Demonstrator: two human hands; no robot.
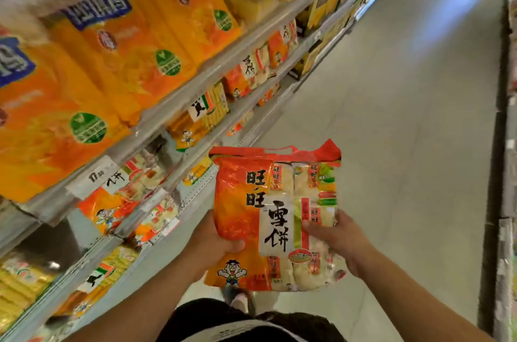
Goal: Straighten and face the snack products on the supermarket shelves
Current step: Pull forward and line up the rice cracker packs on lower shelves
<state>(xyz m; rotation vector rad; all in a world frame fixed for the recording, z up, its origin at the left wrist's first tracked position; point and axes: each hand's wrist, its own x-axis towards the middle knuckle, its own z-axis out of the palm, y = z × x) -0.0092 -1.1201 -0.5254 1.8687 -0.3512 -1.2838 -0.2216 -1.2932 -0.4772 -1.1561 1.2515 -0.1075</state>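
Both hands, the left hand (215,241) and right hand (340,241), grip a red rice-cracker bag (275,218) by its sides, label up, off the shelves (167,115), likely to square it before reshelving face-out.

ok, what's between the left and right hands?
Head view: only the rice cracker bag. The left hand grips its left edge, the right hand its right edge; the bag spans the stretch between them.
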